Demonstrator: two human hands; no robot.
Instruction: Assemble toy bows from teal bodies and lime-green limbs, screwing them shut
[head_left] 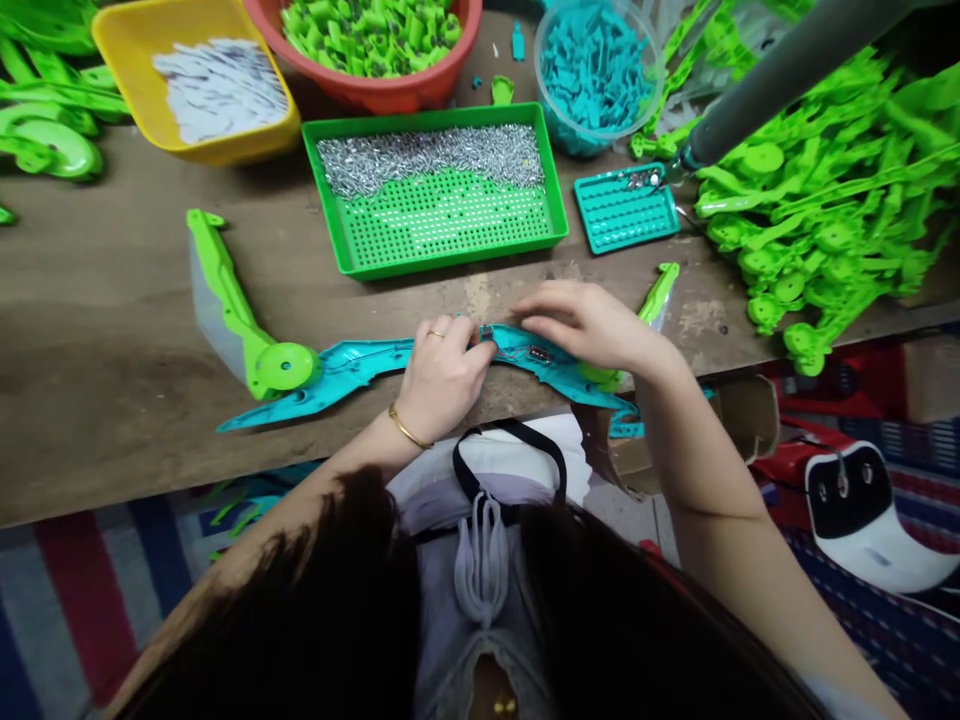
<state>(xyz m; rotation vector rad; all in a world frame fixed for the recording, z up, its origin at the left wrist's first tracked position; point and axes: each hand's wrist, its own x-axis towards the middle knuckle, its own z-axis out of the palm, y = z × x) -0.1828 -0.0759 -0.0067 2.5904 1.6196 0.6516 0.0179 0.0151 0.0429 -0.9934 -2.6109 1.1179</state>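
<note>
A long blue plastic shell (352, 362), shaped like a toy bow, lies along the table's front edge with its hollow inside up. Thin red wires and a small dark electronic part (538, 354) sit in its middle. A bright green arm (232, 290) joins its left end, and another green arm (660, 295) shows at the right. My left hand (448, 372) is closed over the shell's middle, thumb and fingers pressed on it beside the wires. Above the shell's right half, my right hand (581, 322) holds nothing visible, its fingers stretched out and loosely apart.
A green tray (442, 268) of silver screws stands ahead, with a teal tray (626, 215) to its right. Behind are a yellow bin (225, 150), a red bowl (375, 92) and a clear tub (592, 140). A grey tool (780, 80) hangs over piled green parts (825, 200).
</note>
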